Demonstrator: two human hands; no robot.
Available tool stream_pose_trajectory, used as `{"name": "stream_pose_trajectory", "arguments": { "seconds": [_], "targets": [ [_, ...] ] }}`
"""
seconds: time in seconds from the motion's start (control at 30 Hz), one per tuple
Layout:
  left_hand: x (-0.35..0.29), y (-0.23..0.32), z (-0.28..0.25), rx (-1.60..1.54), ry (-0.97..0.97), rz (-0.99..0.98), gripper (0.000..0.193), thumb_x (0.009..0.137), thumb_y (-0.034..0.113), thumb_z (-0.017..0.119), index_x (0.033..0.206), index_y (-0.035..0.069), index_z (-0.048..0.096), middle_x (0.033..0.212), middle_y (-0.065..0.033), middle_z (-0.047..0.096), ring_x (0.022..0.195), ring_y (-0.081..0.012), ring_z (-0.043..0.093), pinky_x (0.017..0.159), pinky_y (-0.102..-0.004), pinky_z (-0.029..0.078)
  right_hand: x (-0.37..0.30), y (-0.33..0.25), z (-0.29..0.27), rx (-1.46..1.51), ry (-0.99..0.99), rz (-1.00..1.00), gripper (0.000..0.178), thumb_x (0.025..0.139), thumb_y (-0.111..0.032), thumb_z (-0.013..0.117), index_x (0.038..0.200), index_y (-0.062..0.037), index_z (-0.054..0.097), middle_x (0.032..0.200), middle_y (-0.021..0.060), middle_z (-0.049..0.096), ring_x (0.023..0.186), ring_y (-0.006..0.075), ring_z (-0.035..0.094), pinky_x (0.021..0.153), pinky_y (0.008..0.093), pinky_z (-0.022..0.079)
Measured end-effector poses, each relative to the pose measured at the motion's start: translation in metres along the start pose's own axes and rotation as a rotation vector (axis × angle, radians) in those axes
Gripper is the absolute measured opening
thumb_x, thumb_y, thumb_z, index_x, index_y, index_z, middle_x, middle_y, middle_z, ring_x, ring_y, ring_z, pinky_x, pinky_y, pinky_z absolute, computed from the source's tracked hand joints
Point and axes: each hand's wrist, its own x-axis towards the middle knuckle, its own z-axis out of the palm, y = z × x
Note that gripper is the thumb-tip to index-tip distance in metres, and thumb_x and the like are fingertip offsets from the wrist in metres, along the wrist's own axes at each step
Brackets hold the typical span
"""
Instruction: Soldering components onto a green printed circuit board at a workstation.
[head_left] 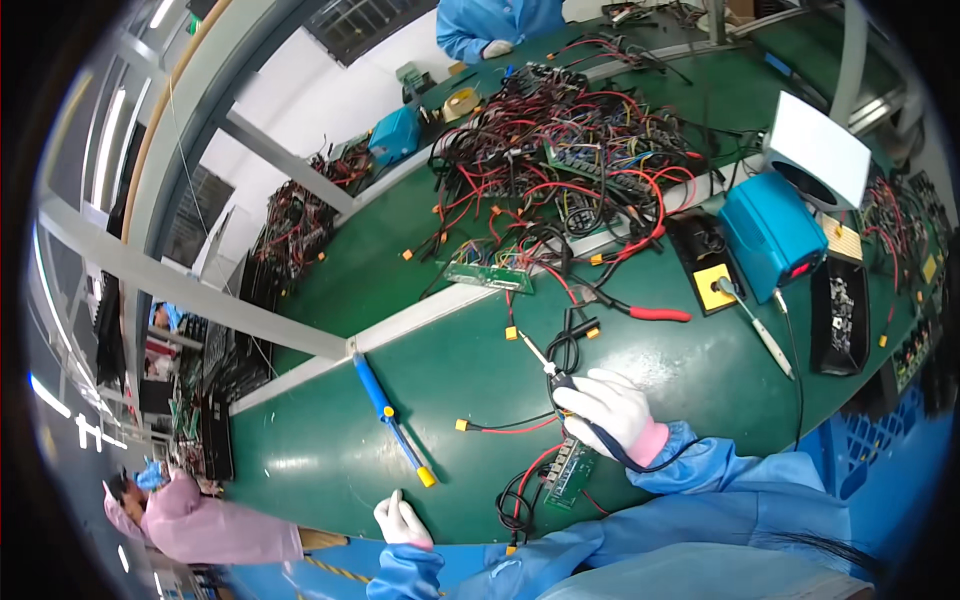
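My right hand [612,408], in a white glove, is closed around a soldering iron [537,353], its metal tip aimed up and left over the green table. The iron's dark cord loops past my wrist. Just below this hand is a green circuit board [567,478] with red and black wires ending in yellow connectors; part of it is hidden by the hand and sleeve. At the table's near edge rests my gloved left hand [402,520], fingers apart and holding nothing. Beyond it lies a blue desoldering pump [388,405] with a yellow end.
A big heap of wired boards [590,150] covers the table's far middle. To the right stand a blue soldering station [770,230], a sponge stand [712,285] and a black parts tray [840,315]. A red-handled tool [660,314] lies below the heap. Other people work nearby.
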Motion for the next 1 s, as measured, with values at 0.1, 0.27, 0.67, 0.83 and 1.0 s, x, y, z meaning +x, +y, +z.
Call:
{"name": "stream_pose_trajectory", "arguments": {
  "seconds": [0.1, 0.27, 0.67, 0.83, 1.0],
  "targets": [
    [0.001, -0.004, -0.001, -0.009, -0.001, -0.021, 0.028, 0.090, 0.008, 0.047, 0.109, -0.006, 0.061, 0.101, -0.0164, 0.051, 0.088, -0.0268, 0.052, 0.082, -0.0301, 0.044, 0.001, -0.003, 0.000, -0.003, 0.010, -0.026, 0.035, 0.067, -0.013, 0.069, 0.101, -0.0082, 0.064, 0.095, 0.0106, 0.063, 0.074, 0.0278, 0.058, 0.076, 0.0360, 0.049],
    [-0.001, -0.008, -0.001, -0.054, -0.002, -0.078, 0.028, 0.091, 0.010, 0.047, 0.109, -0.006, 0.061, 0.101, -0.0167, 0.051, 0.088, -0.0269, 0.052, 0.081, -0.0304, 0.044, -0.001, -0.002, 0.001, -0.023, -0.084, -0.031, 0.036, 0.067, -0.014, 0.071, 0.102, -0.0107, 0.064, 0.094, 0.0093, 0.064, 0.075, 0.0274, 0.059, 0.080, 0.0366, 0.049],
    [-0.004, -0.012, -0.001, -0.093, 0.009, -0.022, 0.027, 0.091, 0.010, 0.048, 0.110, -0.004, 0.062, 0.100, -0.0163, 0.052, 0.086, -0.0265, 0.053, 0.079, -0.0303, 0.045, -0.009, 0.012, -0.001, 0.087, -0.213, -0.152, 0.039, 0.067, -0.022, 0.076, 0.104, -0.0139, 0.066, 0.091, 0.0080, 0.066, 0.080, 0.0274, 0.061, 0.087, 0.0411, 0.047],
    [-0.005, -0.012, -0.002, -0.117, 0.038, -0.010, 0.026, 0.092, 0.012, 0.048, 0.109, -0.003, 0.062, 0.102, -0.0167, 0.052, 0.086, -0.0258, 0.053, 0.079, -0.0298, 0.044, -0.007, 0.018, -0.004, 0.096, -0.289, -0.164, 0.046, 0.068, -0.028, 0.077, 0.109, -0.0123, 0.065, 0.092, 0.0058, 0.066, 0.078, 0.0271, 0.062, 0.089, 0.0387, 0.047],
    [-0.001, -0.021, 0.000, -0.106, 0.045, 0.075, 0.025, 0.089, 0.011, 0.050, 0.105, -0.001, 0.064, 0.099, -0.0166, 0.056, 0.087, -0.0280, 0.053, 0.080, -0.0322, 0.045, -0.009, 0.012, -0.010, 0.185, -0.373, -0.164, 0.057, 0.069, -0.041, 0.077, 0.115, -0.0095, 0.063, 0.110, 0.0105, 0.065, 0.099, 0.0312, 0.061, 0.092, 0.0417, 0.045]
  ]
}}
